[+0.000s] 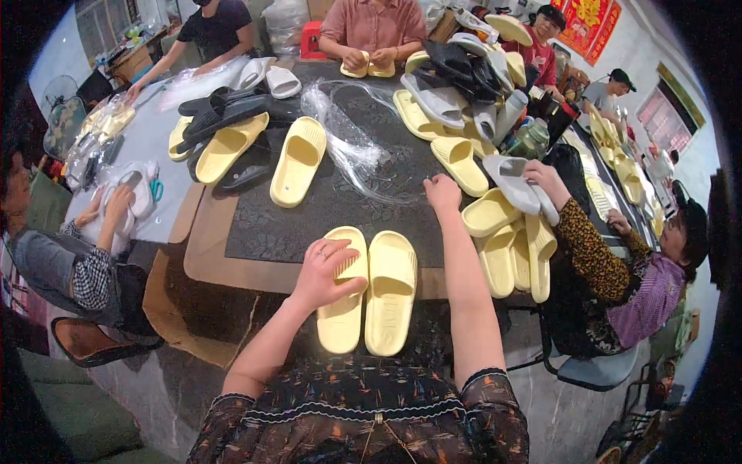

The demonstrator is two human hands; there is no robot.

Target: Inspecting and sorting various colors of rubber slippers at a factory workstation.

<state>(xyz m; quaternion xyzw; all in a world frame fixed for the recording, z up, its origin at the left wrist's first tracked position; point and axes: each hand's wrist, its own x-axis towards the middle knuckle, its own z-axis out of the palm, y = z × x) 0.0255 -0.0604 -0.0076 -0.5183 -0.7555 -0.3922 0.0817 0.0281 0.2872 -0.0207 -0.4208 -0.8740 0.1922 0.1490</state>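
Note:
A pair of pale yellow slide slippers lies side by side at the near table edge, toes away from me. On the strap of the left slipper (340, 317) rests my left hand (321, 271), open, its fingers spread and thumb apart. The right slipper (390, 305) is touched by neither hand. My right hand (443, 195) is farther out on the dark mat, fingers closed; what they hold, if anything, is hidden. Clear plastic strips (359, 155) lie to its left, their loose ends trailing close to it. Just beyond that hand is another yellow slipper (460, 164).
Slippers in yellow, grey and black pile up at the right (456, 85) and far left (224, 116). One yellow slipper (299, 162) stands apart on the mat (259, 228). A co-worker's hand (545, 182) holds a grey slipper at right. Other people sit around the table.

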